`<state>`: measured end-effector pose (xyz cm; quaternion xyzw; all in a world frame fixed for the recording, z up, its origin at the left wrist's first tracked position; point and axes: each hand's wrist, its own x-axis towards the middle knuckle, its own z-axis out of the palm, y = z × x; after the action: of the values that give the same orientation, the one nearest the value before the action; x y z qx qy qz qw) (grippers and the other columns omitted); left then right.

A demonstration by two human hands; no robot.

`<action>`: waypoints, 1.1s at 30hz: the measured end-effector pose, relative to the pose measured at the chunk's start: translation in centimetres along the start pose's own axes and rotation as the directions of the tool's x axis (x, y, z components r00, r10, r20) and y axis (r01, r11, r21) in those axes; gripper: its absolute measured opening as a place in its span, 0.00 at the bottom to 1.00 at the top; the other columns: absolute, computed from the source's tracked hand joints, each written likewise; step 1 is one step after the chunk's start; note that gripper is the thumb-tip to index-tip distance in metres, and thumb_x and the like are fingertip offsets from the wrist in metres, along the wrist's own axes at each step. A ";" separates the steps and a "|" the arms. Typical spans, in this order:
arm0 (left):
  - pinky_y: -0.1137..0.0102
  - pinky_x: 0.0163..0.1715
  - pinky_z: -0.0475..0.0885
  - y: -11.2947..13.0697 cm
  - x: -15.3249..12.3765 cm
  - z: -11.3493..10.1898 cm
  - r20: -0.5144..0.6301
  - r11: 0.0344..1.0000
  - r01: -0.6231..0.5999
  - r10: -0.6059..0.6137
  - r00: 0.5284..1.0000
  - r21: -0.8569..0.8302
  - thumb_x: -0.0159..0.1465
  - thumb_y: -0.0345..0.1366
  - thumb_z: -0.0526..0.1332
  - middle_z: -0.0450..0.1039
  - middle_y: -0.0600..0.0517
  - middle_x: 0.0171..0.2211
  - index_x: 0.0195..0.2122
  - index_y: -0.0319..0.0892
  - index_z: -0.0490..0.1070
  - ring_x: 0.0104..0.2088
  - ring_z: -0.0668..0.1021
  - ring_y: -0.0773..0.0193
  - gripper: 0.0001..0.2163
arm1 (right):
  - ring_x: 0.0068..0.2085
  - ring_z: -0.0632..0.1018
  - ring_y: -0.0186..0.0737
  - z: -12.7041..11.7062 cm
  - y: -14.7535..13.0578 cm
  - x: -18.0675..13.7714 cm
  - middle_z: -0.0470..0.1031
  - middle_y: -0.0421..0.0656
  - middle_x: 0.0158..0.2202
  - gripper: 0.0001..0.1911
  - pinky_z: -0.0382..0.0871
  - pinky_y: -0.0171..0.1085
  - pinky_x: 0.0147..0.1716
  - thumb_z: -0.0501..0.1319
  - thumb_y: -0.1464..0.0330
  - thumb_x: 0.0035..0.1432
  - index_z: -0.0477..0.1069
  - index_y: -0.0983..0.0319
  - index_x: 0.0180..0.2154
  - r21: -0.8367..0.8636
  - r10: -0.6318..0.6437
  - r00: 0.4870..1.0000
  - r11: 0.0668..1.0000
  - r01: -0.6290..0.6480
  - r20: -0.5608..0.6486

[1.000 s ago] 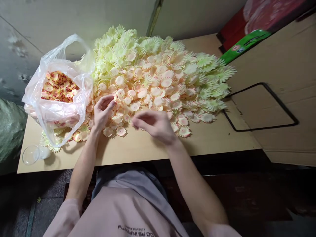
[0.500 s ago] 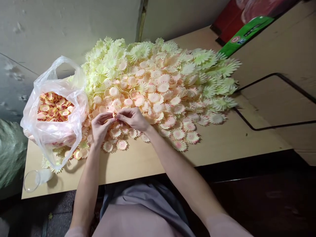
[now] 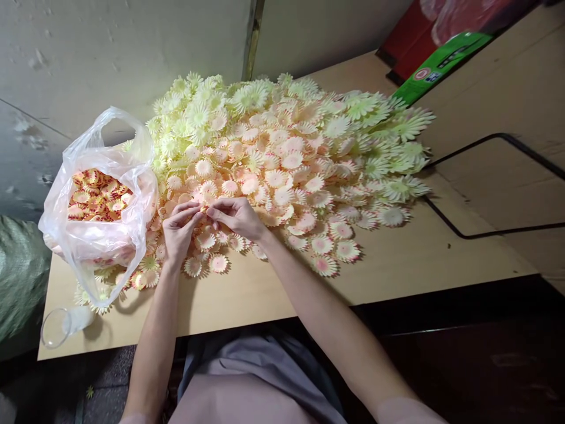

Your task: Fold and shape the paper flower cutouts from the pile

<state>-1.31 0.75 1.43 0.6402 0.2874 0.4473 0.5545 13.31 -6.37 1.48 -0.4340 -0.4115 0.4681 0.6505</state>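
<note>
Between my fingertips is a small yellow-orange flower piece (image 3: 203, 209), mostly covered by the fingers. My left hand (image 3: 179, 228) pinches it from the left, and my right hand (image 3: 238, 218) closes on it from the right, so the fingertips nearly meet. Both hands are just above the front part of a wide heap of flower pieces (image 3: 273, 159), pale pink in the middle and yellow-green toward the back and right. Left of my hands stands a white plastic bag (image 3: 99, 241), its mouth open on many small yellow flower pieces with red edges (image 3: 99, 194).
A clear cup (image 3: 56, 328) lies at the table's left front corner. The wooden table (image 3: 247, 303) ends close to my body. On the right are a black wire frame (image 3: 468, 235), a cardboard panel (image 3: 507, 194) and a green strip (image 3: 441, 68). A green sack (image 3: 22, 282) stands at left.
My fingers have shifted slightly around the small flower piece, and the right hand's lower fingers curl a little more. The whole view has moved slightly.
</note>
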 end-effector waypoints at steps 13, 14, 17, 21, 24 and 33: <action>0.70 0.39 0.72 0.2 -0.1 0.2 0.055 0.987 -0.111 0.105 0.993 0.114 0.59 0.39 0.66 0.78 0.48 0.34 0.32 0.42 0.80 0.37 0.78 0.64 0.07 | 0.23 0.71 0.29 -0.1 -0.4 0.0 0.73 0.38 0.25 0.15 0.66 0.30 0.22 0.69 0.57 0.49 0.74 0.64 0.29 -0.004 -0.007 1.000 1.000 0.007 0.010; 0.70 0.39 0.72 0.2 -0.1 0.2 0.064 0.985 -0.115 0.107 0.992 0.130 0.60 0.39 0.65 0.78 0.48 0.35 0.33 0.42 0.80 0.37 0.78 0.64 0.07 | 0.23 0.71 0.29 -0.2 -0.3 0.0 0.73 0.39 0.25 0.16 0.66 0.31 0.23 0.69 0.57 0.49 0.74 0.64 0.29 -0.007 -0.009 1.000 1.000 0.009 0.005; 0.69 0.41 0.72 0.0 -0.1 0.1 0.072 0.977 -0.124 0.113 0.991 0.171 0.61 0.40 0.64 0.78 0.47 0.37 0.35 0.41 0.79 0.39 0.78 0.63 0.08 | 0.24 0.72 0.29 -0.2 0.0 0.2 0.73 0.39 0.25 0.15 0.68 0.31 0.25 0.69 0.57 0.50 0.74 0.64 0.29 -0.013 -0.010 1.000 1.000 0.010 -0.010; 0.69 0.41 0.72 0.1 -0.1 0.2 0.089 0.974 -0.145 0.132 0.987 0.171 0.61 0.39 0.64 0.77 0.47 0.36 0.34 0.41 0.79 0.38 0.78 0.63 0.07 | 0.25 0.72 0.31 -0.1 0.3 0.2 0.74 0.39 0.26 0.15 0.72 0.33 0.27 0.71 0.58 0.47 0.76 0.63 0.31 0.047 0.011 1.000 0.999 -0.010 -0.024; 0.71 0.39 0.72 0.1 -0.2 0.3 0.064 0.978 -0.146 0.138 0.988 0.147 0.59 0.38 0.66 0.77 0.49 0.34 0.32 0.41 0.78 0.36 0.77 0.64 0.06 | 0.26 0.73 0.32 -0.1 0.6 0.1 0.74 0.39 0.27 0.15 0.74 0.34 0.27 0.72 0.59 0.45 0.76 0.63 0.31 0.098 0.048 0.999 0.994 -0.045 -0.025; 0.72 0.37 0.71 0.0 -0.3 0.3 0.040 0.987 -0.063 0.058 0.998 0.147 0.60 0.39 0.65 0.76 0.50 0.33 0.33 0.40 0.77 0.35 0.76 0.66 0.07 | 0.28 0.74 0.32 -0.4 1.0 0.2 0.75 0.39 0.26 0.14 0.73 0.32 0.30 0.72 0.60 0.45 0.77 0.63 0.29 0.122 0.029 0.999 0.992 -0.025 -0.030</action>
<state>-1.18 0.34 1.36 0.6960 0.2903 0.4297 0.4967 13.44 -6.09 0.45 -0.4066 -0.3658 0.4940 0.6758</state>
